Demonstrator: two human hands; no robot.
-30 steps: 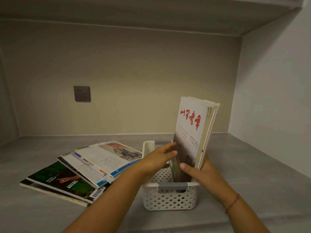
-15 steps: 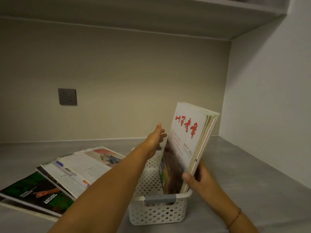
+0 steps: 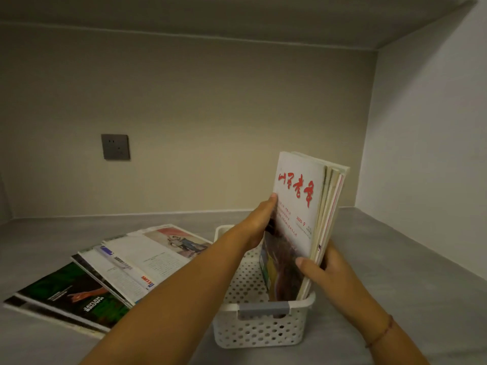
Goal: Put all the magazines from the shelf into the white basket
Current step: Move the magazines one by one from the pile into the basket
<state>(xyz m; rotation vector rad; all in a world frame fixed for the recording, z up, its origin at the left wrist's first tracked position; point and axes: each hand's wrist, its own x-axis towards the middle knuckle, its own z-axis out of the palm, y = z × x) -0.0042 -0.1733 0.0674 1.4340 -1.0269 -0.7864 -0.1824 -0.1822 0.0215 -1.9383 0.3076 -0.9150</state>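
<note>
In the head view, a bundle of magazines (image 3: 297,206) is being stood upright in the white basket (image 3: 261,330), gripped low by the right hand (image 3: 324,270). The left hand (image 3: 259,222) is being pressed against its spine edge, though whether those fingers are curled cannot be told. The bundle is best slid against one wall, so that room is kept for the fanned magazines (image 3: 126,264) on the shelf (image 3: 395,285) just beside.

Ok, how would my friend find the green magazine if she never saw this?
On the grey shelf, look left of the white basket, where a pile of magazines lies fanned out flat. The green magazine is at the pile's near left end. Its cover is dark green with white words, while its neighbours are mostly white.
</note>
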